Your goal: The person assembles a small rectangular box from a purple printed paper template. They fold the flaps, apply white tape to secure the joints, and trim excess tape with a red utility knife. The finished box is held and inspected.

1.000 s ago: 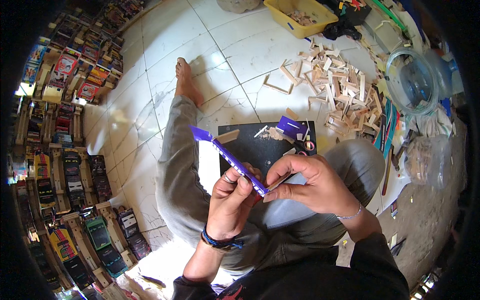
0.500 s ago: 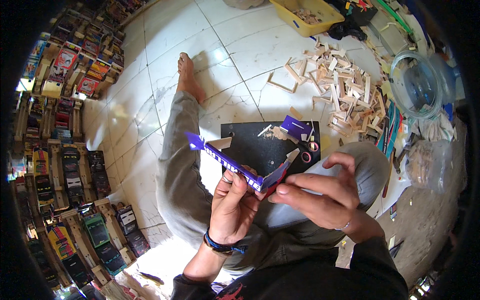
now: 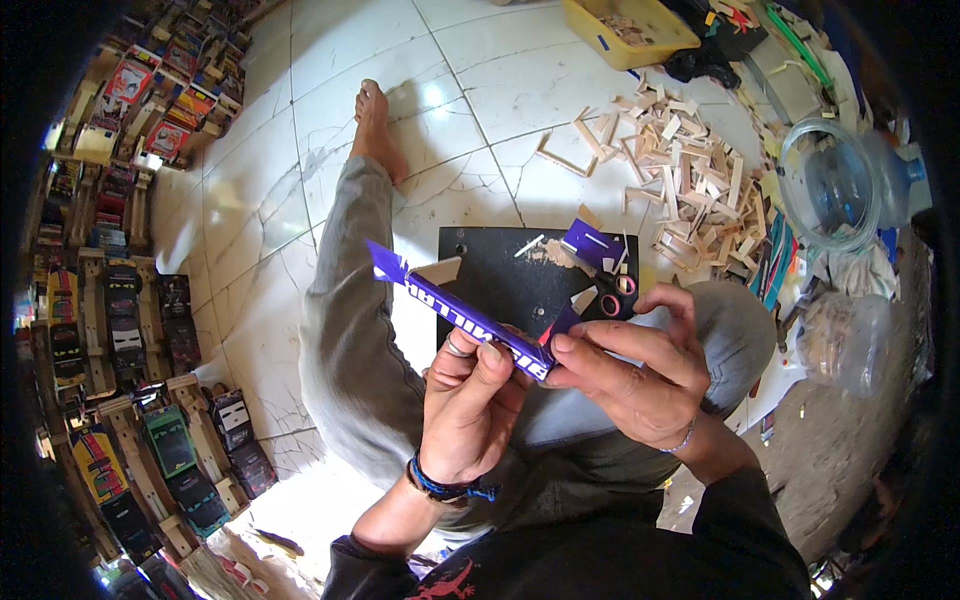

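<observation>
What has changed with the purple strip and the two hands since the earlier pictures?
The right hand shifted its fingertips onto the near end of the long purple cardboard strip. The left hand keeps its grip, and the strip stays slanted. The black board and wooden pieces stayed put.

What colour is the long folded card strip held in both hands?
Purple with white markings, on the long folded card strip; the head view shows it.

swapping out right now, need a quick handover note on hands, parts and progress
Left hand: grip on the near end of the purple printed card strip.
Right hand: fingertips pinch the same end from the other side.
Strip: held over the lap, far end folded, a bare card flap showing there.
Black cutting mat: on the tiled floor ahead, with scissors and a purple offcut.
Wooden pieces: piled right of the mat.
Done: strip cut and partly folded.
Left: near-end fold unfinished.
</observation>
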Demonstrator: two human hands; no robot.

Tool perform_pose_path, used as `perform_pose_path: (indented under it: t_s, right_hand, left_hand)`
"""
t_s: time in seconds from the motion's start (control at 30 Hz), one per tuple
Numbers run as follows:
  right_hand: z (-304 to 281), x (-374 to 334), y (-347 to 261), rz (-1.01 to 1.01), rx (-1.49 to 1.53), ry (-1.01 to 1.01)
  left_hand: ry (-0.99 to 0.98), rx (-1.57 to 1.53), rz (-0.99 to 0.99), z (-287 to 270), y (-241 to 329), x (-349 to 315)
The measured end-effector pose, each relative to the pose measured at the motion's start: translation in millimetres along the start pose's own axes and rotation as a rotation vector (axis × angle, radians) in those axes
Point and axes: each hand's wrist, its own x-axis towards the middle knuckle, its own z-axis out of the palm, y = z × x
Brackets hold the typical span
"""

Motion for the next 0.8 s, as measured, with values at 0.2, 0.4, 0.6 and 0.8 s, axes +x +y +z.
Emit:
perform_pose_path:
  t_s: [0.2, 0.4, 0.6, 0.8]
  right_hand:
    - [-1, 2, 2, 0.048, 0.147, -0.065]
    - [-5, 8, 4, 0.045, 0.202, -0.138]
    - [-6, 11, 4, 0.04, 0.217, -0.154]
    - [-6, 14, 8, 0.03, 0.252, -0.209]
  left_hand:
    - [-0.001, 0.046, 0.058, -1, 2, -1]
    - [-0.047, 0.09, 0.097, 2, 4, 1]
    - [-0.023, 0.152, 0.091, 2, 2, 2]
    - [-0.11, 0.098, 0.103, -7, 1, 7]
